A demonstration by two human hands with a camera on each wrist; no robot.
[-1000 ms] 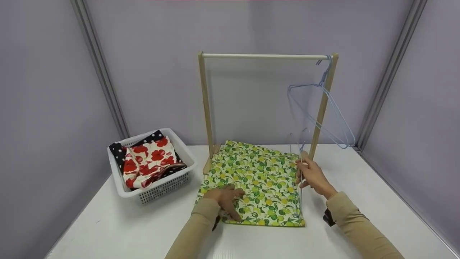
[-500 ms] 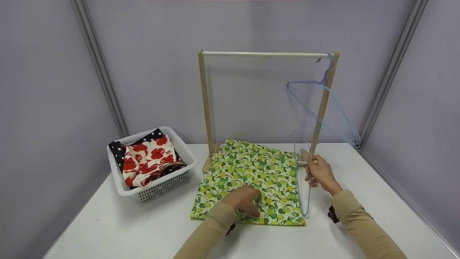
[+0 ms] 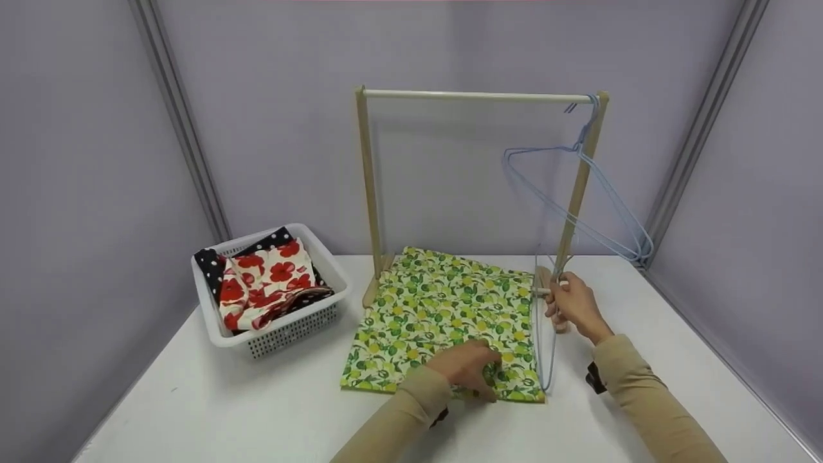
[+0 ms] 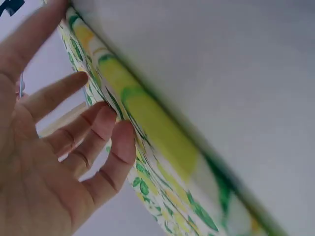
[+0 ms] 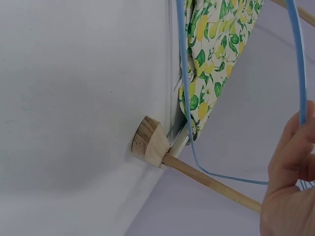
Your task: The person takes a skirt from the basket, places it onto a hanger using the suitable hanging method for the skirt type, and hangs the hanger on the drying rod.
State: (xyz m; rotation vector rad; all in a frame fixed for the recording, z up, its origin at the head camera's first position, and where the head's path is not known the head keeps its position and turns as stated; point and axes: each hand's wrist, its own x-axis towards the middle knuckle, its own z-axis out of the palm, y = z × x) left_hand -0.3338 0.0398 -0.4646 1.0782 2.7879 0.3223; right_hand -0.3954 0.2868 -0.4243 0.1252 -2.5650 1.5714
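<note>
The left hand [image 3: 464, 368], loosely spread and clasping nothing, lies at the near edge of the lemon-print cloth [image 3: 443, 308], while the right hand [image 3: 575, 303] grips a blue hanger [image 5: 298, 54].

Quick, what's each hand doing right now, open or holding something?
Left hand: open, at the front edge of the yellow-and-green cloth.
Right hand: closed, holding a blue hanger.

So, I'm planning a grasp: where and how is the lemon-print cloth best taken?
I'd likely pinch the lemon-print cloth by its near edge, coming from the front: that edge is straight and rounded, while a blue hanger lines the right one.
</note>
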